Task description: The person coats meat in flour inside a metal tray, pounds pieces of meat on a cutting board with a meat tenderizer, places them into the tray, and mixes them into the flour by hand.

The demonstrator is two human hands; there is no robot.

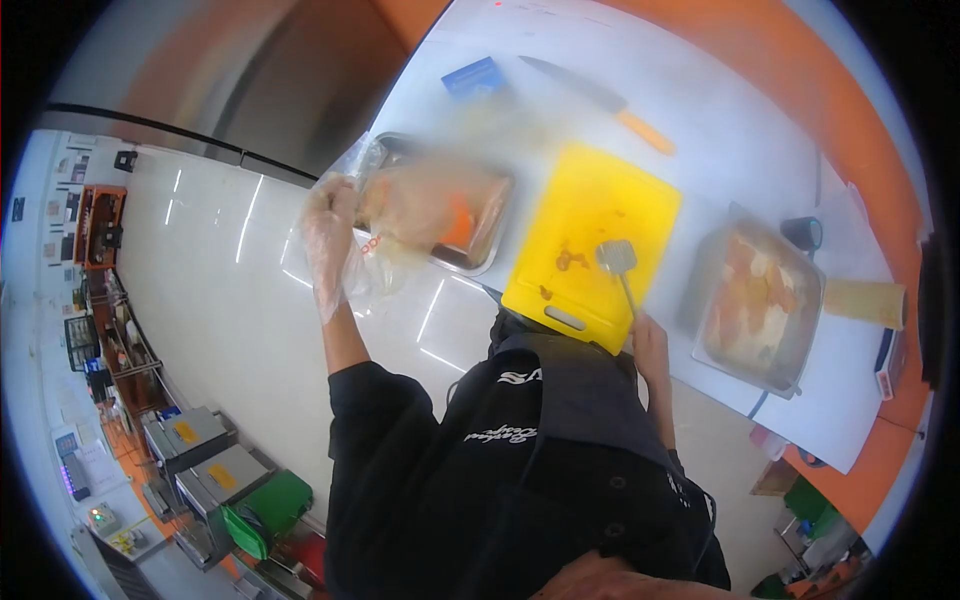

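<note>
You've got 1 mallet point(617, 257), 1 board point(605, 190), 2 trays point(812, 335). Mallet's silvery, right fingers point(649, 338) clamped on it; left fingers point(341, 190), can't tell.

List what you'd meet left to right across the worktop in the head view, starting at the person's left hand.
Left hand → left metal tray → yellow cutting board → right metal pan → tan cylinder
</note>
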